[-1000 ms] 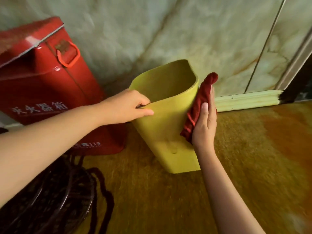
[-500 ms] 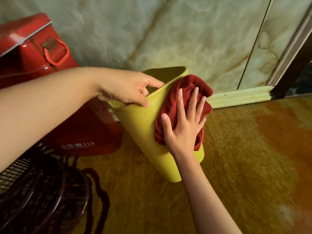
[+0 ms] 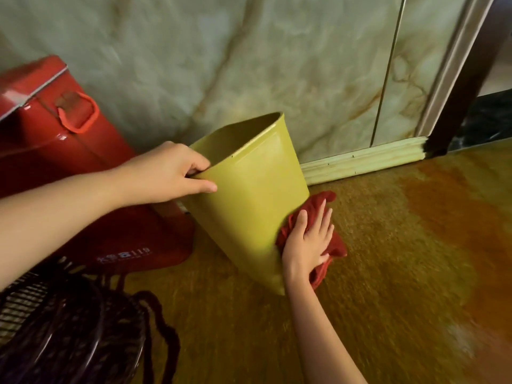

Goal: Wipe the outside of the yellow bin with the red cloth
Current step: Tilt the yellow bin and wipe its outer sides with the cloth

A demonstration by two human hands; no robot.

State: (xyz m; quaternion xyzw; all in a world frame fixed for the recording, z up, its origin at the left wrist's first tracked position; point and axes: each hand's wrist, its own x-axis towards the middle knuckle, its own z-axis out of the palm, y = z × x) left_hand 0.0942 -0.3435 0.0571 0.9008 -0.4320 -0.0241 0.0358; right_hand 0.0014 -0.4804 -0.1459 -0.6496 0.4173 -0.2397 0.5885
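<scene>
Against marble wall [image 3: 249,56], red cloth [image 3: 313,217] now lower down yellow bin [image 3: 249,206].

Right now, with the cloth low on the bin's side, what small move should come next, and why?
Probably slide the right hand and red cloth back up the bin toward its rim. The cloth sits near the base, the left hand grips the rim, and the bin is tilted, so the wall above is open.

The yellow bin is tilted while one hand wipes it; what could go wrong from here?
1. The yellow bin stands tilted on its bottom edge, held only by the left hand at the rim; a hard push might make it slip.
2. The red cloth is bunched low under the right hand, so it may drag on the floor.
</scene>
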